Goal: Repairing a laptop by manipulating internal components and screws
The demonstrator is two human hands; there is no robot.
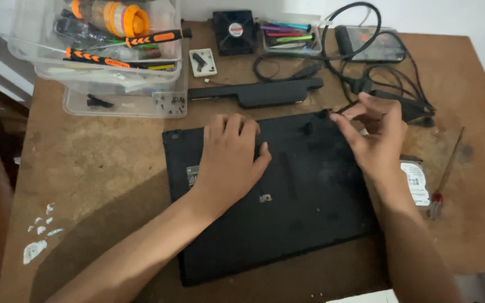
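L hand (231,160) lies flat, fingers together, on laptop (287,213), frame centre. R hand (374,137) fingers pinch small black part at its top edge; part could snap if forced.

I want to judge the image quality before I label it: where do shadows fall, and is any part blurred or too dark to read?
Head view: soft light, no strong glare; the left hand and its arm cast a broad shadow over the wooden table toward the lower left; the black laptop is so dark that its surface details are lost; the right hand looks slightly soft at its fingertips.
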